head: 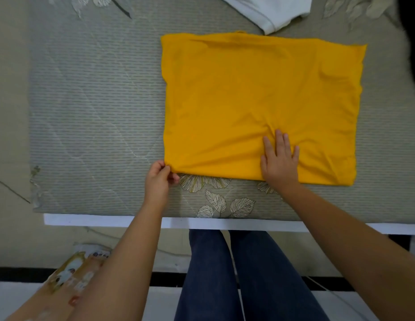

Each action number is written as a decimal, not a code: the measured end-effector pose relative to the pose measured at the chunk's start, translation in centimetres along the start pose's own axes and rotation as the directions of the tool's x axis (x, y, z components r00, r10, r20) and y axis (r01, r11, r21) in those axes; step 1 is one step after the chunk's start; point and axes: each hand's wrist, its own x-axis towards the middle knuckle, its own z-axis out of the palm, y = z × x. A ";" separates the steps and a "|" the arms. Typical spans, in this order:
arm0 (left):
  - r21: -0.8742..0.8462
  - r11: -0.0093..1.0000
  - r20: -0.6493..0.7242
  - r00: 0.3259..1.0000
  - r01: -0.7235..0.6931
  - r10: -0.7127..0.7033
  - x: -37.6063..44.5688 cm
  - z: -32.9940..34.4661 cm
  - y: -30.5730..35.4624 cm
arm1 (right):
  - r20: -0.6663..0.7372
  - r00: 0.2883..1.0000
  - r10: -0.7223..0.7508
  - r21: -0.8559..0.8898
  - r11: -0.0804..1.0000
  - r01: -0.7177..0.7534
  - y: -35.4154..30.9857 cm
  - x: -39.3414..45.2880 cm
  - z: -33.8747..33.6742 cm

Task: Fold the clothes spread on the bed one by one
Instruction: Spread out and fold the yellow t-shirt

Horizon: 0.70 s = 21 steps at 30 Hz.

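Both arms reach forward over the near edge of the bed [86, 112], and the yellow garment [259, 100] lies flat on it as a broad folded rectangle, right of centre. The left hand [159, 179] sits at the garment's near-left corner, wrist straight, fingers [172, 179] curled in with the thumb, pinching that corner of cloth right at the edge. The right hand [279, 158] is down on top of the fabric near the front hem, palm flat, fingers straight and spread, pressing the cloth to the bed; small creases fan out from under the fingertips. The right forearm angles in from the lower right, the left comes up almost straight. Up at the far edge, a white garment [269, 10] lies just beyond the yellow one. Blue-jeaned legs [225, 274] stand against the bedside below.
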 end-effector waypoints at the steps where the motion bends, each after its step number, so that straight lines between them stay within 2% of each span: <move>1: 0.074 0.997 -0.041 0.999 0.006 -0.003 0.1 0.0 -0.3 | -0.001 1.000 0.003 0.006 1.000 -0.003 0.0 0.0 0.0; 4: 0.180 0.979 -0.170 0.983 0.097 -0.066 -0.1 0.4 -1.2 | -0.008 1.000 0.015 0.045 0.999 -0.015 0.5 -0.1 -0.1; 6: 0.243 0.957 -0.280 0.956 0.159 -0.087 -0.3 1.0 -1.5 | -0.019 0.997 0.074 0.078 0.994 -0.073 1.4 -0.4 -0.2; 9: 0.365 0.912 -0.423 0.906 0.185 -0.015 -0.7 1.9 -1.1 | -0.052 0.964 0.262 0.154 0.956 -0.251 3.9 -1.7 -0.6; 11: 0.485 0.870 -0.413 0.900 0.090 0.137 -1.3 2.5 -0.7 | -0.077 0.911 0.406 0.215 0.899 -0.382 6.1 -2.9 -1.0; 13: 0.686 0.718 -0.241 0.893 -0.120 0.379 -2.0 3.0 -0.5 | -0.069 0.838 0.542 0.286 0.815 -0.503 8.5 -4.0 -1.2; 15: 0.824 0.455 0.068 0.856 -0.338 0.512 -2.5 3.7 -0.6 | -0.036 0.741 0.670 0.398 0.690 -0.605 10.5 -4.8 -1.5; 16: 0.847 0.318 0.230 0.832 -0.426 0.504 -2.5 4.1 -0.8 | -0.025 0.710 0.704 0.442 0.644 -0.624 11.2 -5.0 -1.7; 18: 0.852 0.082 0.462 0.816 -0.517 0.348 -2.2 4.5 -1.2 | -0.023 0.695 0.718 0.469 0.622 -0.627 12.2 -5.2 -2.2; 20: 0.860 -0.093 0.510 0.840 -0.502 0.184 -1.5 4.8 -1.5 | 0.006 0.699 0.715 0.476 0.613 -0.631 12.9 -4.9 -2.6; 21: 0.865 -0.146 0.498 0.855 -0.479 0.143 -1.3 4.9 -1.4 | 0.022 0.707 0.706 0.474 0.616 -0.629 13.1 -4.5 -2.7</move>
